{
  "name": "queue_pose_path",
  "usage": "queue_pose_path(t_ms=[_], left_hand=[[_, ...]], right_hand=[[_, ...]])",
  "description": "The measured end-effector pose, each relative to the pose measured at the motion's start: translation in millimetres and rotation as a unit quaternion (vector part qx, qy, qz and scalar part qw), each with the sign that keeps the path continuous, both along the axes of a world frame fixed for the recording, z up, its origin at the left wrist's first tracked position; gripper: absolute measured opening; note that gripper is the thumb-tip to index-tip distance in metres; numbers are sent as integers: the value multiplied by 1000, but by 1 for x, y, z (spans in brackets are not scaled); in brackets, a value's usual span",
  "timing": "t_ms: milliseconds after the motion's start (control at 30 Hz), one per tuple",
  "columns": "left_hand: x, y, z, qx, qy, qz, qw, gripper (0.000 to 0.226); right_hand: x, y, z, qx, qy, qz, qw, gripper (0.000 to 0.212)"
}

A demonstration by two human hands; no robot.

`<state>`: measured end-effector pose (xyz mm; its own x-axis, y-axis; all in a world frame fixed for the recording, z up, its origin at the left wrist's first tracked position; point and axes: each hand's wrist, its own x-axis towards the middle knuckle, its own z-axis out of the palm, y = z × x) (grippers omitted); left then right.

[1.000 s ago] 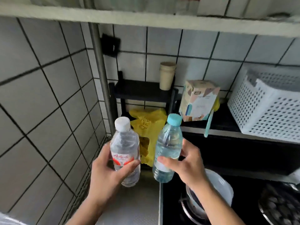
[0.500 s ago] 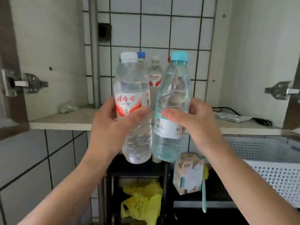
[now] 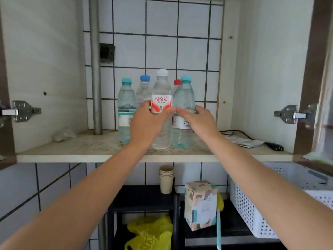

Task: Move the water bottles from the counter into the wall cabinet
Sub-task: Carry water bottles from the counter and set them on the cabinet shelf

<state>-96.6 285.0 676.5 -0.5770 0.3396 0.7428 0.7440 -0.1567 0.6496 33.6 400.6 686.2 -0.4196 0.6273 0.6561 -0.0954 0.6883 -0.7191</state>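
Note:
Both arms reach into the open wall cabinet [image 3: 108,156]. My left hand [image 3: 146,123] grips a clear bottle with a white cap and red label [image 3: 161,98], which stands on the cabinet shelf. My right hand [image 3: 196,120] is wrapped around a teal-capped bottle [image 3: 184,98] standing just to its right, the two bottles touching. Behind them stand three more bottles: one with a teal cap [image 3: 126,105] at the left, one with a blue cap [image 3: 144,87], and a red-capped one [image 3: 177,83] mostly hidden.
A grey pipe [image 3: 94,69] runs up the cabinet's back left. A black cable and a packet [image 3: 246,140] lie on the shelf's right. Below are paper cups [image 3: 166,179], a tissue box [image 3: 200,204], a yellow bag [image 3: 149,233], a white basket [image 3: 255,204]. Door hinges [image 3: 288,113] flank the opening.
Both hands have risen from the counter and moved forward, carrying the two bottles into the cabinet; the bottles now rest on the shelf in front of the others.

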Motion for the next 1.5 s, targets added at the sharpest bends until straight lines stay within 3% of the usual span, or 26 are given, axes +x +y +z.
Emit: queue_pose_path(t_ms=[167, 300, 433, 567, 700, 933, 1133, 1233, 1333, 1500], left_hand=[[-11, -14, -5, -124, 26, -10, 992, 47], [-22, -24, -23, -202, 66, 54, 976, 64], [-20, -12, -12, -243, 83, 119, 959, 72], [-19, 0, -7, -284, 121, 159, 938, 66], [-21, 6, -4, -292, 159, 182, 925, 56], [-26, 19, -3, -327, 163, 228, 902, 61], [-18, 8, -4, -323, 147, 225, 908, 59], [-6, -17, -11, -294, 118, 177, 932, 57], [15, -59, -36, -230, 76, 61, 968, 49], [51, -129, -128, -57, 41, -69, 995, 40]], right_hand=[[5, 14, -6, 21, -81, 19, 996, 24], [11, 26, -16, 68, -154, -16, 986, 54], [2, 36, -8, 111, -186, -32, 976, 57], [-10, 51, -3, 67, -206, -14, 976, 70], [-17, 62, 1, 38, -203, -20, 978, 53], [-21, 65, -1, 39, -198, -30, 979, 52], [-5, 48, -8, 36, -212, -44, 976, 51], [16, 29, -13, 45, -153, -34, 987, 46], [52, -1, -29, 38, -42, 42, 997, 30], [105, -46, -107, 39, 103, 139, 984, 26]])
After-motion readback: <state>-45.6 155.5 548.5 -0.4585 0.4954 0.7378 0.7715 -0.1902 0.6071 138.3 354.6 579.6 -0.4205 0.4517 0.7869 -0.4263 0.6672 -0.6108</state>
